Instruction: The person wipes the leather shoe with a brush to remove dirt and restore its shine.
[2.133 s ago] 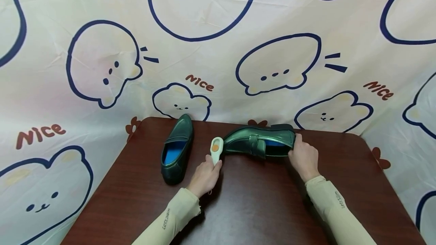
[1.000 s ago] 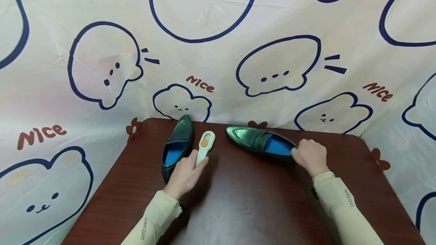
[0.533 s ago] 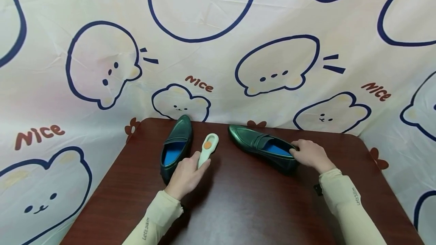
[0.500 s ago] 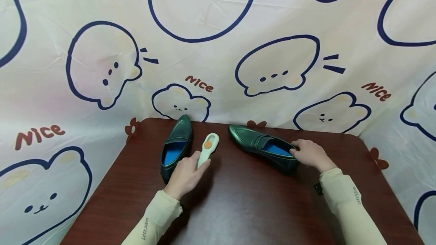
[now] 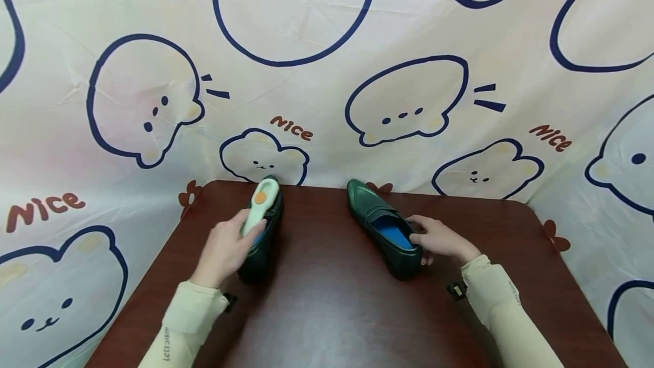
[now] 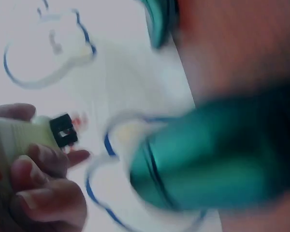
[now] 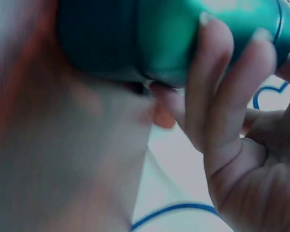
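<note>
My left hand [image 5: 219, 253] grips a pale green handheld tool [image 5: 261, 202] with an orange button and a loop-shaped end, held above the left green loafer [image 5: 260, 260]. In the left wrist view the tool [image 6: 26, 137] also shows a black part near the fingers; its exact kind is unclear. That loafer's heel [image 6: 208, 159] looms blurred beside the hand. My right hand [image 5: 441, 237] holds the right green loafer [image 5: 401, 257] at its heel, thumb at the opening's rim. The right wrist view has fingers [image 7: 217, 82] against the outside of that heel [image 7: 169, 41].
Both loafers have blue insoles and stand on a dark brown table [image 5: 327, 311], toes toward the back edge. Behind and beside the table hangs a pale curtain [image 5: 327, 95] printed with cartoon bears.
The right loafer, first on its side with the tool at its toe, now stands sole down, turned with its heel nearer me. My left hand has carried the tool leftward over the left loafer.
</note>
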The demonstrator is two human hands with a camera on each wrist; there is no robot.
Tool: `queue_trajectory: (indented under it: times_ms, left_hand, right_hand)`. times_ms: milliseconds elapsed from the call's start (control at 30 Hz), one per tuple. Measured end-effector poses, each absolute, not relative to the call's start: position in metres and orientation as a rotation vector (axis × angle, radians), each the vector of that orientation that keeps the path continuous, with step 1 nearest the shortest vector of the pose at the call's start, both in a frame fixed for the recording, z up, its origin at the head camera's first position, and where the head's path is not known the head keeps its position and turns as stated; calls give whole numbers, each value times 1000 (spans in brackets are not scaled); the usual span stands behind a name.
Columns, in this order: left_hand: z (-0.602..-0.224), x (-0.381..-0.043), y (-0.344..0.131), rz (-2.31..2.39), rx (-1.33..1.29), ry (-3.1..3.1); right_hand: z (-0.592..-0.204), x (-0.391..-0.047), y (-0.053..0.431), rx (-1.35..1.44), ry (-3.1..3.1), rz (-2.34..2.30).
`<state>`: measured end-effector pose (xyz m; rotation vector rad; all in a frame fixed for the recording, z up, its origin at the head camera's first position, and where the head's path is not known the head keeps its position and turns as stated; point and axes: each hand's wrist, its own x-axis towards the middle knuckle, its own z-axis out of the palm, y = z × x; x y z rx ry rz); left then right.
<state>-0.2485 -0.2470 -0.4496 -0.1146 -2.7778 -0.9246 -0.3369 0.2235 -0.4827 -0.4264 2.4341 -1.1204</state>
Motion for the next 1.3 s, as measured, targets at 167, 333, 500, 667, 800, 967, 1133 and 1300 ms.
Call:
queue_trajectory:
  times_ms: [167, 333, 500, 667, 800, 967, 1133, 1300]
  left_hand:
    - [-456, -259, -299, -885, -36, -2839]
    - [-468, -266, -339, -828, 63, -2905]
    - [-482, -270, -360, -872, 153, -2991]
    - [-499, -272, -371, -844, 222, -3082]
    - [-509, -273, -376, -845, 230, -3125]
    - [-517, -279, -375, -800, 209, -3182]
    - [-526, -284, -373, -661, 172, -3204]
    - [-531, -280, -374, -575, 207, -3215]
  right_hand:
    - [-491, -331, 196, -386, 2444, -1224]
    - [-496, -322, 159, -278, 2453, -1358]
    - [-499, -312, 126, -234, 2460, -1442]
    - [-503, -301, 94, -260, 2460, -1485]
    - [-504, -294, 65, -301, 2398, -1510]
    - [-506, -292, 36, -295, 2305, -1600]
    - [-507, -287, 10, -264, 2260, -1670]
    - [-510, -282, -15, -266, 2188, -1728]
